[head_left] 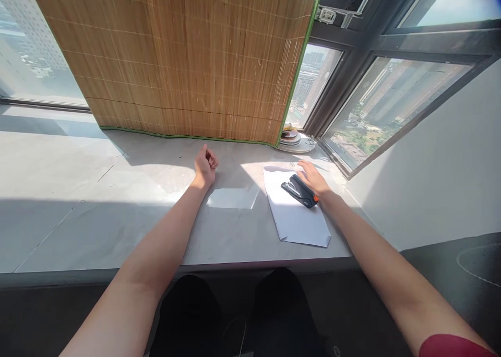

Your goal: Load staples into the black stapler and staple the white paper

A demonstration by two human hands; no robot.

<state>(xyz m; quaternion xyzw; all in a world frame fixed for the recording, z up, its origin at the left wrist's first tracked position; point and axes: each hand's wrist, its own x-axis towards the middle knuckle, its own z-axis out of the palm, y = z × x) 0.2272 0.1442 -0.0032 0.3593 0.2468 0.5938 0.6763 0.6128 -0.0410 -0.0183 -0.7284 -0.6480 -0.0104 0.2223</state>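
A black stapler (300,191) with an orange part at its rear end lies on a stack of white paper (301,224). My right hand (314,179) rests at the paper's upper right edge, close against the stapler, with its fingers stretched out and not wrapped round it. My left hand (205,167) lies on the grey sill (230,242) to the left of the paper, below the bamboo blind. Its fingers are curled in, and nothing shows in them.
A bamboo blind (188,59) with green edging hangs down to the back of the sill. Several stacked plates (295,142) stand in the corner by the window frame (332,106). A white wall (434,158) bounds the right side. Bright sun patches fall on the sill.
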